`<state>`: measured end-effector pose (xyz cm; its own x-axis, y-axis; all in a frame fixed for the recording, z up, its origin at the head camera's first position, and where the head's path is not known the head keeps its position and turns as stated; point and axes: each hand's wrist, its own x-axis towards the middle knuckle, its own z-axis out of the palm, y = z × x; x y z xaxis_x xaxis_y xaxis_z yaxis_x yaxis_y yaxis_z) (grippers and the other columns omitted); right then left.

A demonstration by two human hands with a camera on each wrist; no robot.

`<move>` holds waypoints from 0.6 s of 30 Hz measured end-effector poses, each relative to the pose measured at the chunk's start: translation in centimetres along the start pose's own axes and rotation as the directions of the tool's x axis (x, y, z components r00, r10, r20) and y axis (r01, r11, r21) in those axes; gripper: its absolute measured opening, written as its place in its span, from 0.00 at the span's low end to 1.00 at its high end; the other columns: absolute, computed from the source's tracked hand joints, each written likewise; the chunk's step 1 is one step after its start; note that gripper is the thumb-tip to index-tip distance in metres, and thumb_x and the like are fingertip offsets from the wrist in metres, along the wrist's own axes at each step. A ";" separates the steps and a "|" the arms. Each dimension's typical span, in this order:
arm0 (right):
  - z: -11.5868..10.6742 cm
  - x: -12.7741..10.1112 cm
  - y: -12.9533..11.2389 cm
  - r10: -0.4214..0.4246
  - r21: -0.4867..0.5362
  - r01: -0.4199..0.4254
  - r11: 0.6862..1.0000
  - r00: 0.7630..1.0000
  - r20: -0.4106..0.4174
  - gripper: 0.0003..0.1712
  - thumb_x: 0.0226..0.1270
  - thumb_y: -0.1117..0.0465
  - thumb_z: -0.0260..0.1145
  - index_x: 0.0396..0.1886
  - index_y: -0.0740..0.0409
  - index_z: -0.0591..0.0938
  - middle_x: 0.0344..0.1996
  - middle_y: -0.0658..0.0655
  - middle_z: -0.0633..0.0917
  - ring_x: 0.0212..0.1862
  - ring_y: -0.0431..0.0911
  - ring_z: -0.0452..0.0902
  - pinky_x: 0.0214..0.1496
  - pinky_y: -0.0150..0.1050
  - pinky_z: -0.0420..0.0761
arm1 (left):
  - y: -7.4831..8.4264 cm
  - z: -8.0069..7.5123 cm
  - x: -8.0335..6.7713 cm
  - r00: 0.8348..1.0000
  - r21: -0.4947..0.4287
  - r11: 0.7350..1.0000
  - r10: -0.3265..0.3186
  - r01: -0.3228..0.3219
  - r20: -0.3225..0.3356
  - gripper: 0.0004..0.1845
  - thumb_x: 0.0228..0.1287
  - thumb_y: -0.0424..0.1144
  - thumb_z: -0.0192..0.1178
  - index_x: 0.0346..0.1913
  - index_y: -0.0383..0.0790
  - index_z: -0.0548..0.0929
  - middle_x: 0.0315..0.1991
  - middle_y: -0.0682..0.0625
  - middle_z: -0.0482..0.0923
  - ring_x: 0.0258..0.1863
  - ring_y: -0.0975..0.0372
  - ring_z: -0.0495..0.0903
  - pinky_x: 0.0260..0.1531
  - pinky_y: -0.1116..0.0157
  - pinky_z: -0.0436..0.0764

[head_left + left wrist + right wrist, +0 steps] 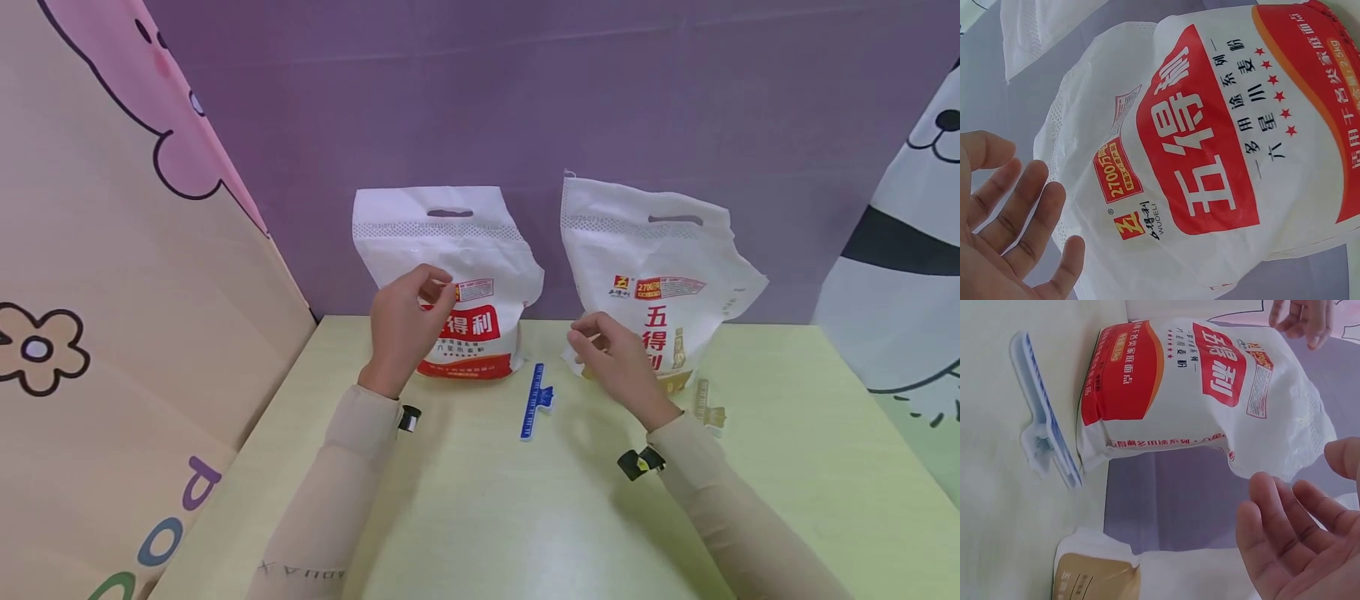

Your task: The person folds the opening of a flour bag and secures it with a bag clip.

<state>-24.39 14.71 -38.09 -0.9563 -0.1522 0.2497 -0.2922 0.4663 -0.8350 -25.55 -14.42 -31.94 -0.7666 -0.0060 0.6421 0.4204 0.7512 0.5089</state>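
Observation:
A white flour bag (480, 321) with a red label and a handle slot stands at the back left. My left hand (405, 329) is held in front of it, fingers loosely bent with nothing between them. In the left wrist view the fingers (1029, 219) hang apart beside the bag's upper part. A second white flour bag (637, 242), with red lettering and a gold base, leans at the back right. Before its lower left side my right hand (618, 358) hovers, palm bare in the right wrist view, fingers relaxed and holding nothing.
Between the bags, nearer the front, a blue sealing clip (531, 408) lies on the pale table (487, 517). A tan sealing clip (705, 404) lies right of the second bag, partly behind the right forearm. A purple backdrop (487, 100) rises behind, with printed panels at both sides.

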 end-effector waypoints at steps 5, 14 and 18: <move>0.4 0.9 -0.3 0.003 -0.021 -0.003 1.000 1.000 0.011 0.19 0.78 0.48 0.60 0.56 0.54 0.80 0.48 0.57 0.86 0.42 0.53 0.86 0.37 0.37 0.82 | 0.3 0.1 0.8 1.000 0.003 1.000 -0.013 0.013 0.029 0.12 0.67 0.43 0.67 0.48 0.41 0.86 0.34 0.46 0.88 0.34 0.54 0.83 0.35 0.55 0.85; 0.6 2.3 -0.5 0.037 0.020 -0.037 0.999 0.999 0.020 0.20 0.78 0.48 0.60 0.59 0.55 0.78 0.47 0.58 0.84 0.41 0.50 0.85 0.38 0.38 0.83 | 0.7 0.1 2.1 0.997 0.043 0.999 -0.011 0.008 0.070 0.13 0.68 0.44 0.66 0.50 0.43 0.85 0.32 0.47 0.86 0.32 0.55 0.82 0.32 0.56 0.84; 0.8 2.6 -0.7 0.055 0.048 -0.057 0.997 0.998 0.031 0.21 0.78 0.49 0.60 0.61 0.56 0.77 0.47 0.59 0.85 0.41 0.51 0.85 0.44 0.39 0.83 | 0.8 0.3 2.5 0.997 0.053 0.999 0.003 -0.007 0.076 0.13 0.69 0.45 0.65 0.51 0.43 0.85 0.32 0.47 0.86 0.32 0.55 0.82 0.32 0.57 0.84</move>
<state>-26.64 13.25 -37.26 -0.9702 -0.1532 0.1876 -0.2365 0.4316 -0.8705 -27.24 -13.59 -30.11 -0.8001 0.0467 0.5981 0.3996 0.7851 0.4732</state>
